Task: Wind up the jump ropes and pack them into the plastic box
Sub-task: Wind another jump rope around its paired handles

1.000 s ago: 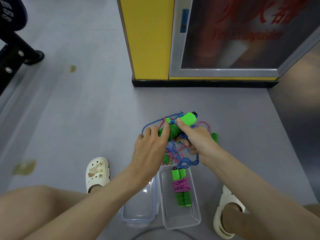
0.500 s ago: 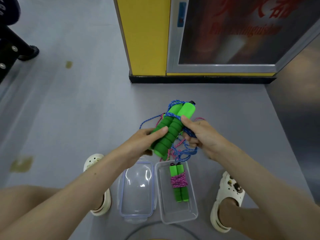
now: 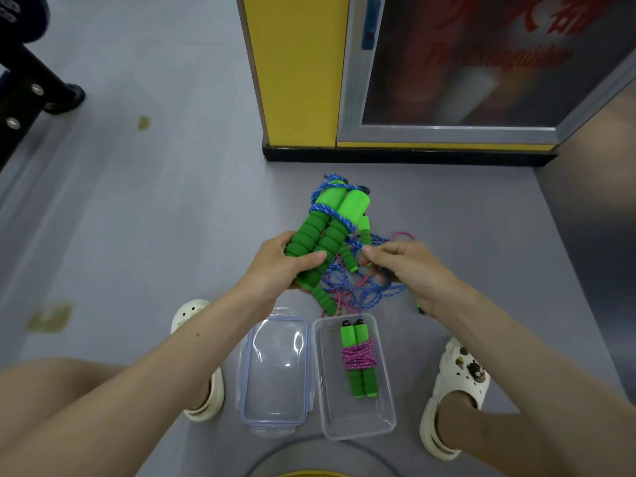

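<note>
On a grey floor before a yellow pillar, a crouching person worked at winding a jump rope. The left hand [image 3: 275, 266] was clenched around a pair of green foam handles [image 3: 323, 232] held side by side, while the right hand [image 3: 409, 270] pinched the blue rope [image 3: 328, 211], already looped around the handles near their top. Its slack hung in a tangle with a loose pink rope [image 3: 402, 234] and further green handles [image 3: 325, 301] beneath the hands. Near the person's feet stood the plastic box [image 3: 358, 420], open, with one wound pink bundle [image 3: 358, 359] lying inside and the lid [image 3: 275, 370] just beside it. The winding would likely go best with the handles kept pressed together, the blue cord drawn free of the pink before each turn, and the coils laid taut and close.
</note>
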The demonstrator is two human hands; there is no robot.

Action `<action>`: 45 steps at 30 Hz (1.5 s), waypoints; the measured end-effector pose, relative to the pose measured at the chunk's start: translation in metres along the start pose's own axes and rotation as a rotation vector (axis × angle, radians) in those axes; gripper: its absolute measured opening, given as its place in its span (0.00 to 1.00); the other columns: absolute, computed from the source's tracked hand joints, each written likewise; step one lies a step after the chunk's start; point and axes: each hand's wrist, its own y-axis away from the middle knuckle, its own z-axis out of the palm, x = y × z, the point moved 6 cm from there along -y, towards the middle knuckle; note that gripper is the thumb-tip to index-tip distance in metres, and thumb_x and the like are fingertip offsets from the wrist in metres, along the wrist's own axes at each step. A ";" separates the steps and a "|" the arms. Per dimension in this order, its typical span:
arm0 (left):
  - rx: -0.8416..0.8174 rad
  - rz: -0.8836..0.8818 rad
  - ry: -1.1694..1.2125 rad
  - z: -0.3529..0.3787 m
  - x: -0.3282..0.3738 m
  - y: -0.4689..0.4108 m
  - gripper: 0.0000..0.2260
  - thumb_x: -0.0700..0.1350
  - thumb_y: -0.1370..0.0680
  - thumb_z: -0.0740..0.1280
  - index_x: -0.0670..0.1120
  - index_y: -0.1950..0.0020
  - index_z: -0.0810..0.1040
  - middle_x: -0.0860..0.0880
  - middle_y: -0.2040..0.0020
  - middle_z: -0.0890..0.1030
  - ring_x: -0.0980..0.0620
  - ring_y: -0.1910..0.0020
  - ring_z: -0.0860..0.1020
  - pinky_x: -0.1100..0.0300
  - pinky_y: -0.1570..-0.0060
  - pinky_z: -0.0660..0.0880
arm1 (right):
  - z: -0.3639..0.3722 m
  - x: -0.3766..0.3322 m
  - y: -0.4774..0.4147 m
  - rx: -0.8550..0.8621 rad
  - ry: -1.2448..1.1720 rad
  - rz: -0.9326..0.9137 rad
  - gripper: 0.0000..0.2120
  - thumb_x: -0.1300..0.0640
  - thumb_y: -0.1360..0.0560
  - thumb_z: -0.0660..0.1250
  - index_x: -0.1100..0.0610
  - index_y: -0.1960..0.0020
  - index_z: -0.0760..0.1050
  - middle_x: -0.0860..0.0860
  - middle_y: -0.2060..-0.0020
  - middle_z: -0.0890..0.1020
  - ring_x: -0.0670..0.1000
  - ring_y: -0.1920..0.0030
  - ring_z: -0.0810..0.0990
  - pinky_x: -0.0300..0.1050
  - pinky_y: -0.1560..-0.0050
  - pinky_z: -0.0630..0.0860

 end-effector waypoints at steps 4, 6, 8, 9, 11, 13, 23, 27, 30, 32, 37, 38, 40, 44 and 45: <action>0.096 0.115 -0.195 -0.004 0.003 0.000 0.13 0.37 0.27 0.72 0.44 0.45 0.77 0.46 0.57 0.82 0.52 0.63 0.80 0.65 0.69 0.75 | 0.002 -0.001 0.002 0.010 0.070 0.019 0.08 0.52 0.26 0.69 0.55 0.60 0.82 0.51 0.72 0.75 0.44 0.74 0.67 0.35 0.74 0.65; 0.157 0.221 -0.397 -0.005 0.008 -0.001 0.12 0.39 0.28 0.73 0.47 0.46 0.77 0.48 0.58 0.81 0.53 0.63 0.78 0.66 0.67 0.74 | 0.005 -0.003 0.002 -0.006 0.091 0.013 0.08 0.53 0.25 0.68 0.54 0.60 0.82 0.53 0.69 0.75 0.45 0.72 0.66 0.37 0.72 0.62; 0.203 0.291 -0.534 -0.005 0.012 0.000 0.14 0.41 0.28 0.73 0.48 0.44 0.78 0.49 0.58 0.81 0.52 0.61 0.78 0.62 0.62 0.75 | 0.008 -0.004 0.002 -0.019 0.088 0.007 0.10 0.55 0.23 0.66 0.55 0.60 0.81 0.52 0.73 0.73 0.45 0.73 0.65 0.37 0.72 0.60; 0.223 0.314 -0.583 -0.004 0.013 0.001 0.14 0.42 0.28 0.73 0.47 0.43 0.78 0.49 0.57 0.81 0.50 0.59 0.78 0.59 0.60 0.75 | 0.009 -0.004 0.003 -0.020 0.085 0.004 0.11 0.55 0.22 0.65 0.56 0.60 0.81 0.50 0.75 0.71 0.45 0.74 0.64 0.37 0.73 0.59; 0.265 0.377 -0.700 -0.002 0.015 0.005 0.14 0.44 0.27 0.72 0.48 0.42 0.76 0.49 0.57 0.80 0.48 0.58 0.78 0.55 0.59 0.75 | 0.012 -0.006 0.004 -0.023 0.081 0.001 0.12 0.55 0.21 0.63 0.58 0.59 0.81 0.49 0.78 0.69 0.45 0.77 0.62 0.36 0.75 0.59; 0.310 0.477 -0.858 0.004 0.018 0.011 0.14 0.46 0.25 0.70 0.48 0.41 0.74 0.48 0.58 0.79 0.47 0.60 0.75 0.54 0.62 0.73 | 0.014 -0.006 0.004 -0.028 0.067 0.009 0.13 0.55 0.21 0.62 0.61 0.57 0.81 0.49 0.78 0.70 0.44 0.79 0.62 0.35 0.76 0.59; 0.461 0.872 -1.424 0.033 0.028 0.028 0.19 0.33 0.40 0.74 0.42 0.50 0.80 0.47 0.64 0.76 0.47 0.67 0.75 0.62 0.75 0.56 | 0.019 -0.008 0.006 -0.063 -0.193 0.098 0.23 0.38 0.26 0.63 0.58 0.62 0.77 0.51 0.74 0.71 0.45 0.79 0.59 0.37 0.76 0.57; 0.503 1.076 -1.498 0.044 0.031 0.036 0.20 0.32 0.37 0.62 0.40 0.46 0.79 0.44 0.62 0.77 0.46 0.66 0.74 0.60 0.73 0.63 | 0.016 -0.004 0.006 -0.016 -0.287 0.148 0.28 0.30 0.30 0.61 0.56 0.64 0.76 0.53 0.72 0.72 0.45 0.79 0.59 0.39 0.75 0.55; 0.500 1.134 -1.539 0.049 0.026 0.036 0.21 0.33 0.31 0.54 0.40 0.41 0.75 0.43 0.60 0.77 0.46 0.65 0.74 0.57 0.71 0.69 | 0.013 -0.001 0.005 0.034 -0.299 0.179 0.29 0.28 0.32 0.62 0.55 0.64 0.74 0.54 0.71 0.72 0.46 0.80 0.59 0.38 0.78 0.56; 0.491 1.124 -1.553 0.051 0.022 0.034 0.20 0.33 0.29 0.55 0.40 0.39 0.71 0.43 0.58 0.77 0.45 0.63 0.74 0.54 0.68 0.71 | 0.011 0.000 0.006 0.058 -0.314 0.189 0.28 0.29 0.32 0.63 0.56 0.63 0.74 0.55 0.71 0.73 0.46 0.80 0.59 0.38 0.78 0.56; 0.358 0.975 -1.453 0.050 0.009 0.024 0.23 0.57 0.23 0.60 0.43 0.36 0.71 0.43 0.51 0.76 0.44 0.56 0.74 0.52 0.57 0.74 | 0.005 -0.004 0.004 0.130 -0.304 0.151 0.22 0.37 0.28 0.64 0.56 0.65 0.72 0.52 0.76 0.70 0.46 0.81 0.58 0.38 0.78 0.57; 0.316 0.940 -1.397 0.050 0.009 0.025 0.24 0.59 0.23 0.56 0.43 0.37 0.72 0.44 0.51 0.76 0.45 0.56 0.74 0.52 0.57 0.74 | 0.004 -0.005 0.003 0.144 -0.300 0.138 0.21 0.38 0.28 0.64 0.56 0.65 0.72 0.52 0.77 0.70 0.46 0.81 0.58 0.38 0.78 0.57; 0.221 0.826 -1.220 0.049 0.012 0.028 0.24 0.61 0.22 0.54 0.44 0.38 0.73 0.47 0.51 0.74 0.46 0.54 0.74 0.54 0.57 0.73 | 0.002 -0.006 0.003 0.161 -0.259 0.120 0.18 0.41 0.28 0.63 0.55 0.65 0.72 0.51 0.77 0.69 0.45 0.80 0.59 0.39 0.77 0.58; 0.123 0.374 -0.800 0.033 0.006 0.013 0.22 0.58 0.22 0.61 0.49 0.31 0.68 0.53 0.51 0.71 0.52 0.51 0.74 0.57 0.55 0.69 | 0.011 -0.008 0.005 0.074 -0.100 0.095 0.15 0.45 0.26 0.62 0.54 0.66 0.70 0.49 0.77 0.69 0.44 0.81 0.62 0.38 0.75 0.59; 0.125 0.295 -0.715 0.029 0.004 0.008 0.22 0.58 0.23 0.63 0.49 0.33 0.70 0.51 0.53 0.73 0.51 0.55 0.75 0.58 0.57 0.68 | 0.015 -0.008 0.006 0.044 -0.104 0.093 0.14 0.47 0.25 0.61 0.54 0.65 0.69 0.48 0.77 0.69 0.43 0.81 0.63 0.37 0.76 0.59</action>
